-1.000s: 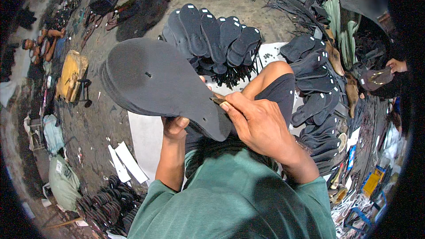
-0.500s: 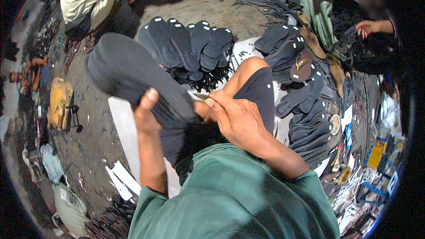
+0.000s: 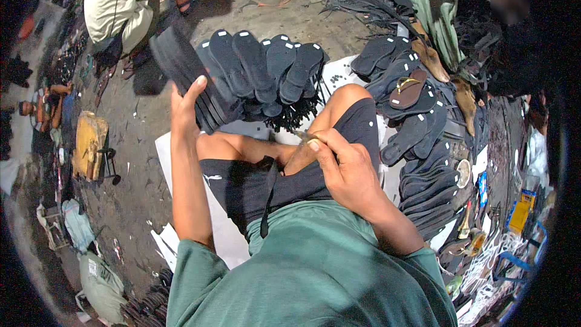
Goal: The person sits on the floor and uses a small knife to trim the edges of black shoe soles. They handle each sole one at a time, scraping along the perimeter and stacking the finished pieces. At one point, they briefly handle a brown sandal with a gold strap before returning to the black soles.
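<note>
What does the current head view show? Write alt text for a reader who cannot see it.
A seated person in green has the left hand at a blurred stack of black soles and pinches a small tool in the right hand. A fan of black soles lies ahead.

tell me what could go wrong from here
The small pointed tool in the right hand appears close to the bare leg; a slip might nick skin. The left hand is at a blurred stack of soles; a loose hold could let some slide into the fanned soles.
</note>
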Demonstrator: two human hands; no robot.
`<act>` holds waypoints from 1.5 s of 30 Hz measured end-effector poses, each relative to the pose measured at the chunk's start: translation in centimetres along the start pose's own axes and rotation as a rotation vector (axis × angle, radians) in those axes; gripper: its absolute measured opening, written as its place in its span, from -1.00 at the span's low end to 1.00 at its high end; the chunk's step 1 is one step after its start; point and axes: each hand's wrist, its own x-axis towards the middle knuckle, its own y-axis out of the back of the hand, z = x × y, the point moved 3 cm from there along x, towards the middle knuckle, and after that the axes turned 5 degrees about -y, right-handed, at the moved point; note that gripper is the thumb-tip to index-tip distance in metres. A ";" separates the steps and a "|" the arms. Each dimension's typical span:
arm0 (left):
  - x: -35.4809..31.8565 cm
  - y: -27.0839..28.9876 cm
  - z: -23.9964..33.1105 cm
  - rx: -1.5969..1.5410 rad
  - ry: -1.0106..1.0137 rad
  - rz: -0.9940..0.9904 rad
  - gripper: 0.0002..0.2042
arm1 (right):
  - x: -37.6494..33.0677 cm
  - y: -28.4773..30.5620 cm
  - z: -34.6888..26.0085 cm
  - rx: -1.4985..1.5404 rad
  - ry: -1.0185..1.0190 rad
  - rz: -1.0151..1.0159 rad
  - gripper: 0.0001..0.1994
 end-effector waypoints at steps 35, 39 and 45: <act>-12.9 -9.6 3.7 -0.599 -0.131 -0.074 -0.02 | -1.0 -1.7 -3.9 -0.236 0.133 -0.201 -0.88; -13.2 -9.9 3.2 -0.663 -0.138 -0.032 -0.04 | -1.7 -1.5 -3.3 -0.226 0.155 -0.214 -0.85; -12.7 -10.5 4.3 -0.703 -0.208 0.013 -0.08 | -1.3 -0.8 -2.9 -0.126 0.185 -0.137 -0.85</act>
